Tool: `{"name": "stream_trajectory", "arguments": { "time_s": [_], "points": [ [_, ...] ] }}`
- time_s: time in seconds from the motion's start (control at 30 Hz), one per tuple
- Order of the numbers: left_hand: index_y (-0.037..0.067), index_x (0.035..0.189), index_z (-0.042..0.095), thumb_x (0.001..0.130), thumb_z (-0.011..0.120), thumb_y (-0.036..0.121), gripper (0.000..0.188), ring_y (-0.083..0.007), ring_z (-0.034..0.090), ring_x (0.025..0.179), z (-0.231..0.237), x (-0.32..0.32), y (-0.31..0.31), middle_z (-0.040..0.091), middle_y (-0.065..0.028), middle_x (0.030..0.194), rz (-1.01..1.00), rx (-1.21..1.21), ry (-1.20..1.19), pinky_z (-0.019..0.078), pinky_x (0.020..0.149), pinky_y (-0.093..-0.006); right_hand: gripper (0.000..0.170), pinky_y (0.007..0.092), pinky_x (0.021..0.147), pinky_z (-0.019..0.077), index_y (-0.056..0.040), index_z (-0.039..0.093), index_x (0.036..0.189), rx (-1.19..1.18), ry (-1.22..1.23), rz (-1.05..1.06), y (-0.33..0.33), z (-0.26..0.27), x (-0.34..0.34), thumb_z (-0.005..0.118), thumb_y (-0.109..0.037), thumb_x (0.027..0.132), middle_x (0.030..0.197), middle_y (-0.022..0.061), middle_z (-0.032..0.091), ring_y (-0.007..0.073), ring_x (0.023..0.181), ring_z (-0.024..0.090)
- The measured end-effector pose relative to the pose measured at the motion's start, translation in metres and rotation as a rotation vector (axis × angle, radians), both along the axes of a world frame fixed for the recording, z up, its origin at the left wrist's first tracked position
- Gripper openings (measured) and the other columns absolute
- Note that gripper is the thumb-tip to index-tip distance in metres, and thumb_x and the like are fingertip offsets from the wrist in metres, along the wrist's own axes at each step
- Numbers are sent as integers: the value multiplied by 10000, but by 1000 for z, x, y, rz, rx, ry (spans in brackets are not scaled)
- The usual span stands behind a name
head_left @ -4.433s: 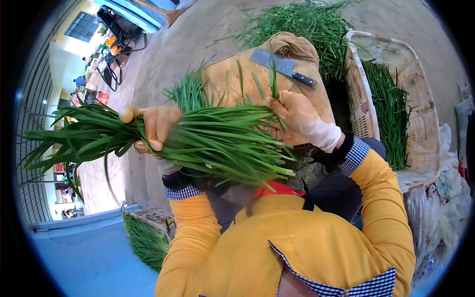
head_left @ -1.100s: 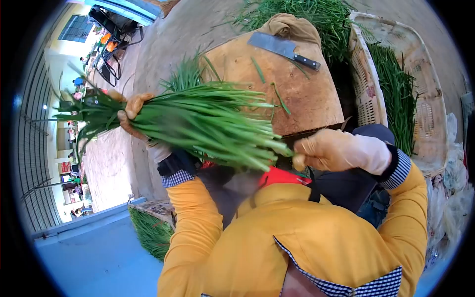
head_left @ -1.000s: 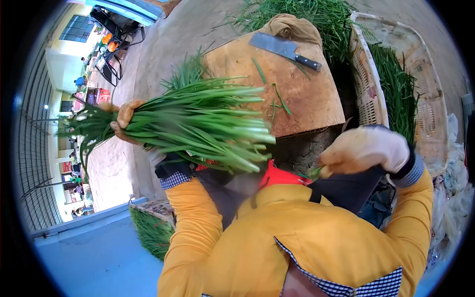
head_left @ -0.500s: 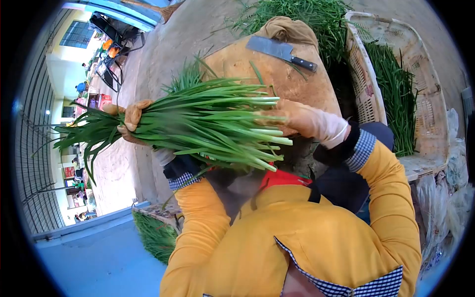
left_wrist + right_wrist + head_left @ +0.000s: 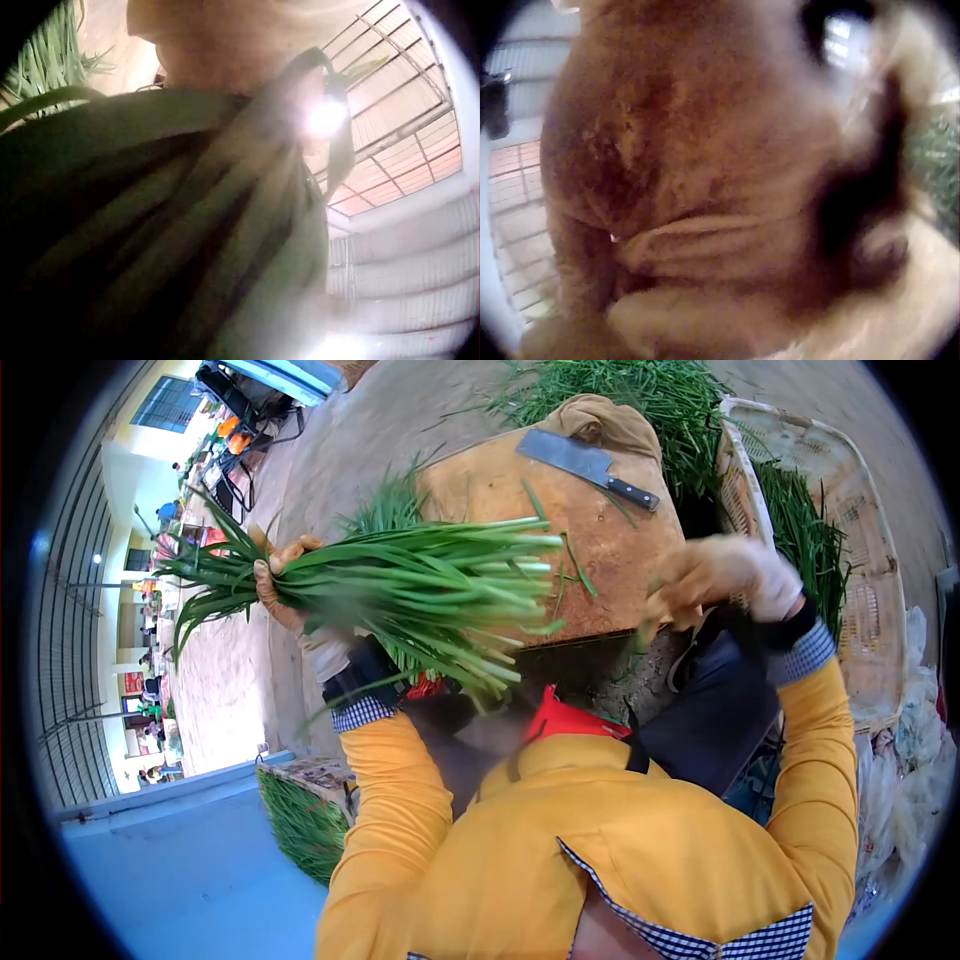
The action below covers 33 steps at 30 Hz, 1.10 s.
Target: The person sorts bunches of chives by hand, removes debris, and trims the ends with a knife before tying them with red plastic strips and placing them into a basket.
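Observation:
In the head view my gloved left hand (image 5: 285, 575) grips a thick bunch of garlic chives (image 5: 420, 575) around its leafy part, pale stalk ends to the right. Leaf tips fan out beyond the hand on the left. The left wrist view is filled by dark, close leaves (image 5: 150, 225) below the glove. My gloved right hand (image 5: 710, 580) is off the stalk ends, past the right edge of the wooden board (image 5: 600, 600), blurred, fingers pointing down. Its bent fingers and thumb fill the right wrist view; I cannot tell whether a scrap of leaf is between them.
A cleaver (image 5: 585, 465) lies on the board, near a bunched cloth (image 5: 605, 425) and a few loose leaves. Chives are heaped on the floor (image 5: 640, 400) behind. On the right stands a plastic crate (image 5: 750, 490) holding chives; another crate of chives (image 5: 300, 815) is at lower left.
The right hand has gone repeatedly between the stalk ends and the right side; since half a second ago it has left the stalks. The left hand keeps its grip on the bunch.

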<state>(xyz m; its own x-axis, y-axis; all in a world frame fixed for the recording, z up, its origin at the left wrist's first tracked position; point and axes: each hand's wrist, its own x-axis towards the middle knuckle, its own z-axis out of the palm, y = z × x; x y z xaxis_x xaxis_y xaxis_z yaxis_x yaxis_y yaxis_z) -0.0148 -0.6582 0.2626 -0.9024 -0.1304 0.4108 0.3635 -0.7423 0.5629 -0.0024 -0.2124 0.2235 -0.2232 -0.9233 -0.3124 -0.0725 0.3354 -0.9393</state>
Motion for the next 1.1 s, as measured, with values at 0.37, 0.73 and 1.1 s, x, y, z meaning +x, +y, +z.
{"name": "stream_trajectory", "arguments": {
  "time_s": [0.37, 0.73, 1.1],
  "points": [
    [99, 1339, 443, 875, 566, 159, 484, -89, 519, 752, -15, -6, 7, 529, 46, 737, -3, 21, -75, 399, 946, -354, 177, 223, 621, 433, -15, 625, 950, -239, 409, -793, -76, 4, 28, 560, -173, 904, 787, 19, 589, 102, 714, 530],
    [48, 852, 621, 868, 575, 233, 192, -228, 636, 646, -6, -26, 29, 653, -126, 717, 100, -397, -580, 543, 637, -350, 231, 248, 725, 452, 17, 609, 989, -386, -344, -787, -63, 8, 39, 562, -189, 897, 914, 10, 627, 87, 821, 558],
    [38, 946, 627, 846, 595, 125, 136, -211, 633, 779, -60, -26, 65, 658, -83, 822, 24, -561, -572, 518, 751, -303, 327, 258, 600, 517, -9, 560, 1009, -140, 182, -854, 17, 37, -27, 685, -228, 801, 777, 105, 657, 146, 697, 653]
  ]
}}
